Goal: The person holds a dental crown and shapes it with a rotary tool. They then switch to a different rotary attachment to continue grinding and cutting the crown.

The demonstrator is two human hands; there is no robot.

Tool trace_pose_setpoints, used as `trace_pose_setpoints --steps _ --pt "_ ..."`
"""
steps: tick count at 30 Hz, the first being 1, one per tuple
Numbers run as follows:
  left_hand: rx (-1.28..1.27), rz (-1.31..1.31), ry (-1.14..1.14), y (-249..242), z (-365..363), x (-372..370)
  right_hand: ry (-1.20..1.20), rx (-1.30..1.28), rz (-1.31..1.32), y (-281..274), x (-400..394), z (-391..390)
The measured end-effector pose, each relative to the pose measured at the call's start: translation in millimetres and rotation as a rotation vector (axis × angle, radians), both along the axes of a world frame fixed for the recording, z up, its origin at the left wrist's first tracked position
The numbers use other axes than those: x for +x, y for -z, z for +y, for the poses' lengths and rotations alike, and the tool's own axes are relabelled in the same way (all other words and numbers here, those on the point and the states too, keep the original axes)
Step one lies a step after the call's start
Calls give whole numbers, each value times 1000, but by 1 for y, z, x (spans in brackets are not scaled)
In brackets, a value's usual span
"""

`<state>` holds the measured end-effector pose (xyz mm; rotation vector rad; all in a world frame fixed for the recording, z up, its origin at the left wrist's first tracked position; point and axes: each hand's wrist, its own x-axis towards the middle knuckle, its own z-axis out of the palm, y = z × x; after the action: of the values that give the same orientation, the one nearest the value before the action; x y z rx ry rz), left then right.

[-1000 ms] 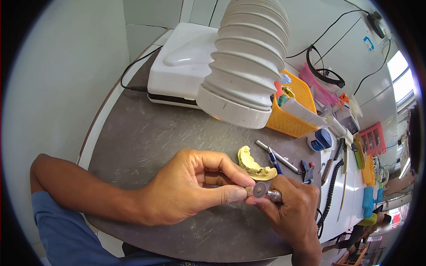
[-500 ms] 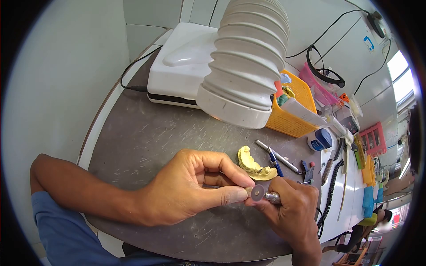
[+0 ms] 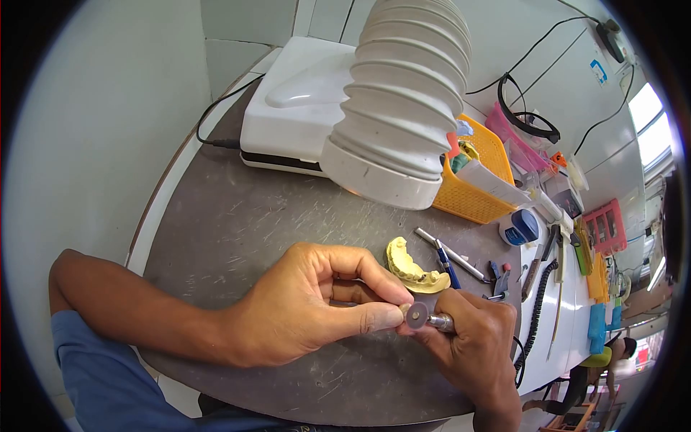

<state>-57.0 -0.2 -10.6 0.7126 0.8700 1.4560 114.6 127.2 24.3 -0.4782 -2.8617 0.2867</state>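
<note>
My right hand [image 3: 471,335] is wrapped around a metal rotary handpiece [image 3: 442,322], which carries a thin round grinding disc [image 3: 417,316] at its tip. Pinched between thumb and fingertips of my left hand [image 3: 309,309] is a small pale piece [image 3: 404,309], mostly hidden behind the fingers and the disc. The disc overlaps that piece in this view, right at the left fingertips. Just beyond the hands a yellow dental cast [image 3: 412,269] of an arch of teeth lies on the dark worktop [image 3: 237,223].
A white ribbed suction hose [image 3: 403,108] hangs over the worktop's back, beside a white machine [image 3: 295,108]. At right are a yellow basket [image 3: 475,198], a blue-lidded jar [image 3: 520,227], a white pen-like tool [image 3: 461,258], a blue pen [image 3: 446,265] and a coiled cord [image 3: 536,309]. Another person [image 3: 594,367] is far right.
My hands hold nearly the same position, the disc still at the small pale piece. In the background at far right, the other person has shifted posture, an arm now stretched out.
</note>
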Motion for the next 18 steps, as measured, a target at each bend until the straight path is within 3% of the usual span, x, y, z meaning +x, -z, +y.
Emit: trace_pose_setpoints --steps 6,18 --pt "-31 -14 -18 -3 1 1 102 -52 68 -2 -2 -3" --pt "-78 -39 -2 -4 1 -1 24 12 89 0 -1 0"
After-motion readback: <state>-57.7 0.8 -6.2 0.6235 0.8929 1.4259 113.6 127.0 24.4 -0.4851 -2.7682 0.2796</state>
